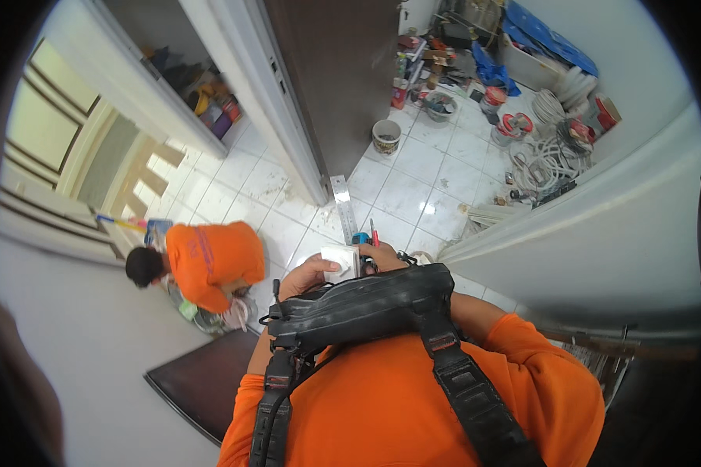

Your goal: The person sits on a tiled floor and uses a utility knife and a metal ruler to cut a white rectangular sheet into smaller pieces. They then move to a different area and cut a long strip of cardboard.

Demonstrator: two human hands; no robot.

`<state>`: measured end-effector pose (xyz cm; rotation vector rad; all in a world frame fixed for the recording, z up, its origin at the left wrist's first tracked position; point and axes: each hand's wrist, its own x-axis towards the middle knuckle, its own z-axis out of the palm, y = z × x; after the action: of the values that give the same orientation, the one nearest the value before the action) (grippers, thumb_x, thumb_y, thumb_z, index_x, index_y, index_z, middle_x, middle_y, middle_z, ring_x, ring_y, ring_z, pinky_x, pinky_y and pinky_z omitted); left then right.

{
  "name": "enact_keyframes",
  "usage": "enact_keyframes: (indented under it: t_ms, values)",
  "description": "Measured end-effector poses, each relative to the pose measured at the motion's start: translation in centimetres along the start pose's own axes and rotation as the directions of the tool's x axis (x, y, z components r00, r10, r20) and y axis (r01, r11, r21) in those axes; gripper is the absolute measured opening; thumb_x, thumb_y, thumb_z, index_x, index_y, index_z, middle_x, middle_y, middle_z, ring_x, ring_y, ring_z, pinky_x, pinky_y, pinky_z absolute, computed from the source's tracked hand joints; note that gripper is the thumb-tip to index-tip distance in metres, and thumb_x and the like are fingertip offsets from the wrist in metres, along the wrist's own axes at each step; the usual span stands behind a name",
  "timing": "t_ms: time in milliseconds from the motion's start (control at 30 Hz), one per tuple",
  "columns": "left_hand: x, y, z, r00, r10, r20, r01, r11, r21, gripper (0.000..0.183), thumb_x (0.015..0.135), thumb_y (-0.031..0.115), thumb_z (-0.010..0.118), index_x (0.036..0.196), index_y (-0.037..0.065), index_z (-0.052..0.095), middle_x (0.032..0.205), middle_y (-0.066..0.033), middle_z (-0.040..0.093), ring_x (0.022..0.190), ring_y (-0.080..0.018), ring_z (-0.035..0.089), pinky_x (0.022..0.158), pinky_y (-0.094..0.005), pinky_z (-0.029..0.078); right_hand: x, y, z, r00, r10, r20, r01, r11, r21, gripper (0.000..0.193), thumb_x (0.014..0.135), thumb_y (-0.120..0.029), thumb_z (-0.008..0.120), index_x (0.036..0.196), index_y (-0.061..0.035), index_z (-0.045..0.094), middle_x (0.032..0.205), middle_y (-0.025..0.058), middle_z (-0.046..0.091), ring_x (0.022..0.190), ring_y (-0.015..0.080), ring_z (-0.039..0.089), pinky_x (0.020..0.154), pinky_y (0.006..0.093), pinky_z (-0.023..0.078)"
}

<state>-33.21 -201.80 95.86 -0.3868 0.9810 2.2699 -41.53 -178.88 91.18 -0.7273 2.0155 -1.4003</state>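
Clock directions taken from the hands.

Surroundings: Dark door [331, 74], standing open, 12 o'clock. Pale door frame [245, 58], 11 o'clock. Patterned bucket [386, 137], upright, 1 o'clock. Red-lidded tub [512, 128] and loose coils of pale cable [549, 159], 2 o'clock. Blue sheeting [549, 35], beyond, between 1 and 2. Co-worker [216, 255] in orange top, bent low, 9 o'clock. Dark flat panel [206, 381], between 7 and 8.

In hand: White squarish piece [341, 263], at centre, before the chest. Left hand [310, 276]: thumb on its face, fingers clamped on its left side. Right hand [383, 257]: fingers bent, at its right; cannot tell whether they close on anything. Just past them, a blue-and-black item [360, 238], a slim red item [375, 236] and a metal rule [341, 206] pointing to 12.

Obscured: Black chest pouch [358, 303] covers part of the right hand. Support of the rule, unclear. Co-worker's hands, hard to make out. Far heap, too jumbled to itemise. Corners, lost to the dark lens rim.

Surface and room: White tiled floor [401, 183], grey-smudged, running through the doorway. Pale wall [568, 265], 3 o'clock.
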Motion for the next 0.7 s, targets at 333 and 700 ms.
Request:
enact_keyframes:
  t_ms: [333, 700]
  values:
    - [6.5, 6.0, -0.8, 0.958, 0.147, 0.246, -0.218, 0.932, 0.289, 0.044, 0.094, 0.013, 0.069, 0.133, -0.005, 0.058, 0.120, -0.0166, 0.070, 0.107, -0.0210, 0.070, 0.096, -0.0312, 0.056, 0.8, -9.5, -5.4, 0.729, 0.662, -0.173, -0.093, 0.346, 0.934, 0.055, 0.093, -0.052, 0.070, 0.120, -0.0045, 0.063, 0.062, -0.0003, 0.052, 0.050, 0.0118, 0.053, 0.050, 0.0269, 0.047]
    - [26.8, 13.9, -10.7, 0.938, -0.263, -0.227, 0.302, 0.940, 0.160, 0.037, 0.094, 0.017, 0.069, 0.124, -0.003, 0.064, 0.112, -0.0112, 0.072, 0.101, -0.0187, 0.069, 0.087, -0.0333, 0.056, 10.7, 3.4, -26.5, 0.672, 0.526, -0.521, 0.398, 0.336, 0.854, 0.034, 0.096, -0.029, 0.072, 0.122, -0.0132, 0.057, 0.079, -0.0029, 0.056, 0.047, 0.0080, 0.047, 0.038, 0.0240, 0.034]
